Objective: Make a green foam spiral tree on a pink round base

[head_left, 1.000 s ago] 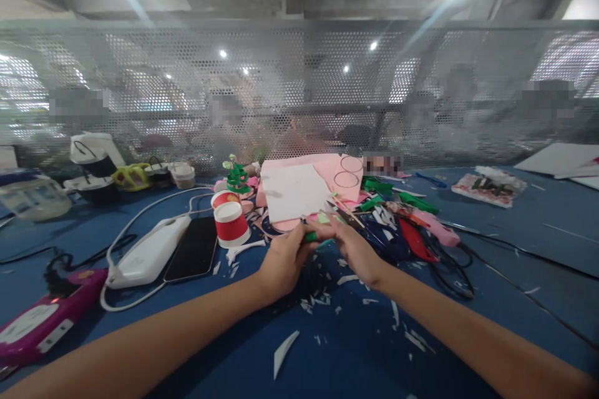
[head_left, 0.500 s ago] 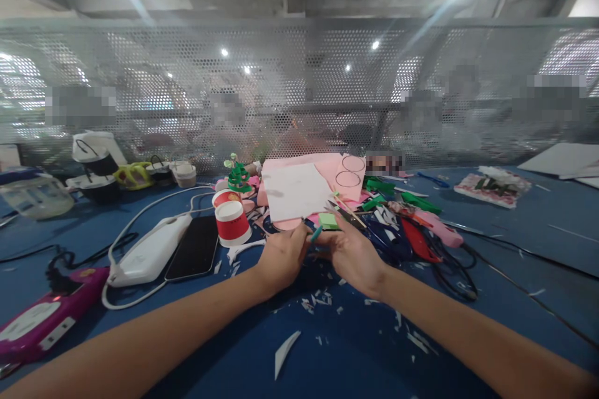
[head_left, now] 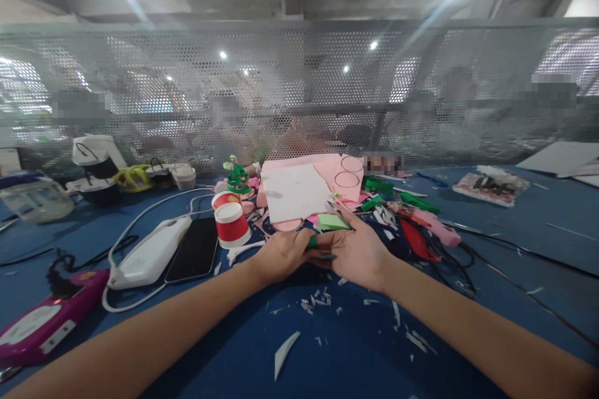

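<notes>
My left hand [head_left: 281,254] and my right hand [head_left: 353,252] meet at the middle of the blue table [head_left: 327,349], fingers closed together around a small green piece [head_left: 312,240]. A light green foam scrap [head_left: 331,222] rests on the fingertips of my right hand, whose palm is turned partly up. Pink and white sheets [head_left: 299,190] lie just beyond the hands. A thin wooden stick [head_left: 344,204] lies across the pink sheet by my right fingertips.
A red paper cup [head_left: 231,223], a dark phone [head_left: 193,248] and a white power bank [head_left: 147,252] with cable lie to the left. A magenta tool [head_left: 44,318] sits at the near left. Red, green and pink scraps and black cables [head_left: 421,230] lie to the right. White cuttings litter the cloth. A mesh fence [head_left: 299,93] backs the table.
My hands have drawn closer together and slightly nearer to me. The right palm has turned upward, and the light green scrap now sits on its fingertips.
</notes>
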`<control>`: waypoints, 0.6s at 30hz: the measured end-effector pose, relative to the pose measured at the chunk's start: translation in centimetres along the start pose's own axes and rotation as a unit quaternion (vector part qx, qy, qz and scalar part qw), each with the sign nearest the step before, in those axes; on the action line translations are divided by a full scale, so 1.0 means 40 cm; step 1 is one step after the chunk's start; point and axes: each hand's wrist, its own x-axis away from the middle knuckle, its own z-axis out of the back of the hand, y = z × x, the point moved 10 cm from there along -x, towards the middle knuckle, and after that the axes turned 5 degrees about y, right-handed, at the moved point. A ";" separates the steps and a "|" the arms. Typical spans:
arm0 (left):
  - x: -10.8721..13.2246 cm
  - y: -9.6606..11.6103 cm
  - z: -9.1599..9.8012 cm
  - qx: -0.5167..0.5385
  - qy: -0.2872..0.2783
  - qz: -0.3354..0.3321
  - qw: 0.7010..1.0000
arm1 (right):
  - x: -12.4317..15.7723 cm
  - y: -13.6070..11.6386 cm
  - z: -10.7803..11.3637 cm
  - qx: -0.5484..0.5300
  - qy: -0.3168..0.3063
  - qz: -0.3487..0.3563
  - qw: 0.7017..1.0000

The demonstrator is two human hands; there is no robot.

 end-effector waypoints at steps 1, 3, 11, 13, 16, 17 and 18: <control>0.001 0.001 0.004 -0.003 0.010 -0.002 1.000 | -0.001 0.000 -0.001 0.003 -0.003 0.002 1.000; 0.004 0.000 0.013 -0.006 0.032 -0.002 0.999 | -0.003 -0.004 -0.006 0.016 -0.011 0.021 1.000; 0.006 -0.028 0.034 0.065 0.056 0.066 0.994 | 0.001 -0.024 -0.033 0.122 -0.017 0.130 0.984; 0.005 -0.029 0.035 0.091 0.053 0.071 0.992 | 0.002 -0.024 -0.036 0.144 -0.012 0.138 0.980; 0.004 -0.028 0.038 0.114 0.058 0.068 0.989 | 0.001 -0.021 -0.032 0.154 -0.003 0.133 0.979; 0.004 -0.028 0.041 0.115 0.064 0.065 0.989 | 0.000 -0.018 -0.029 0.147 -0.002 0.124 0.981; 0.003 -0.027 0.043 0.115 0.070 0.062 0.989 | -0.002 -0.013 -0.026 0.137 -0.001 0.114 0.984</control>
